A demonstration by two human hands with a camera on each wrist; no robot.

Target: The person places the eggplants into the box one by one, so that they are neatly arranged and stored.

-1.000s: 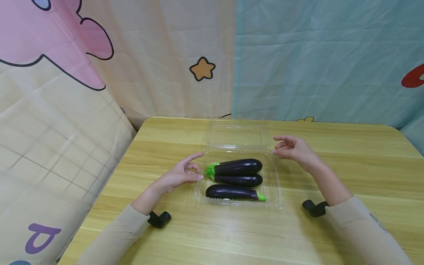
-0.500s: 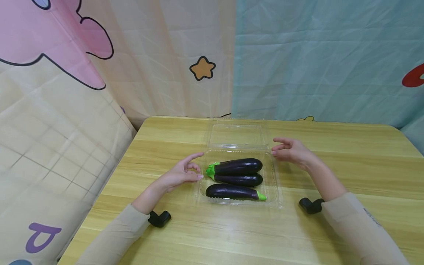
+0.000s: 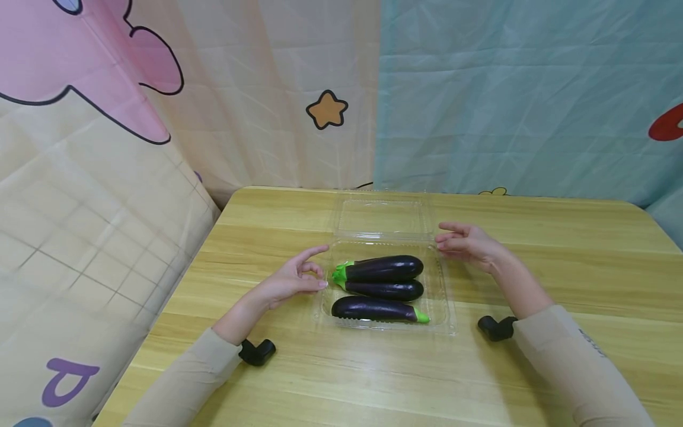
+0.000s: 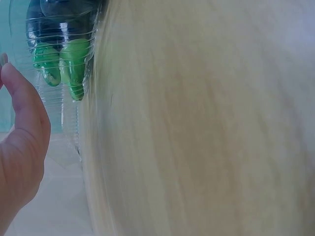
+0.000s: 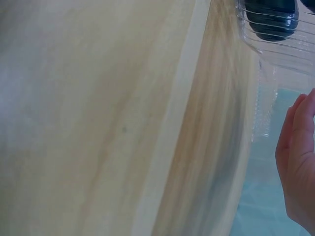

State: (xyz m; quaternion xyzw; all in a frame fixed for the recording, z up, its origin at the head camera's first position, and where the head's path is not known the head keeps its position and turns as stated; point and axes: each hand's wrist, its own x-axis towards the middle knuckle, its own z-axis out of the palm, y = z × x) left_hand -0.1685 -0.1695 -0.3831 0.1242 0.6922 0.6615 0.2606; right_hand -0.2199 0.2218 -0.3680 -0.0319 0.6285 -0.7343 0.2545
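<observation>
A clear plastic clamshell container (image 3: 436,284) sits on the table, its lid (image 3: 381,216) folded back behind it. Three dark purple eggplants lie inside. Two of them, the back eggplant (image 3: 386,268) and the middle eggplant (image 3: 384,290), have green caps to the left; the front eggplant (image 3: 370,309) has its green end to the right. At the container's left side is my left hand (image 3: 285,281), index finger stretched out, thumb by the rim. My right hand (image 3: 472,246) is beside the back right corner, fingers loosely bent. Whether either hand touches the plastic I cannot tell.
The wooden table (image 3: 352,379) extends around the container. Patterned curtains (image 3: 480,107) hang behind its far edge and along the left. A black wrist mount (image 3: 258,353) sticks out by the left sleeve, another black mount (image 3: 496,328) by the right sleeve.
My right hand has moved slightly left, closer to the container's back right corner, and its forearm has shifted left too. The left hand, container and eggplants stay in place.
</observation>
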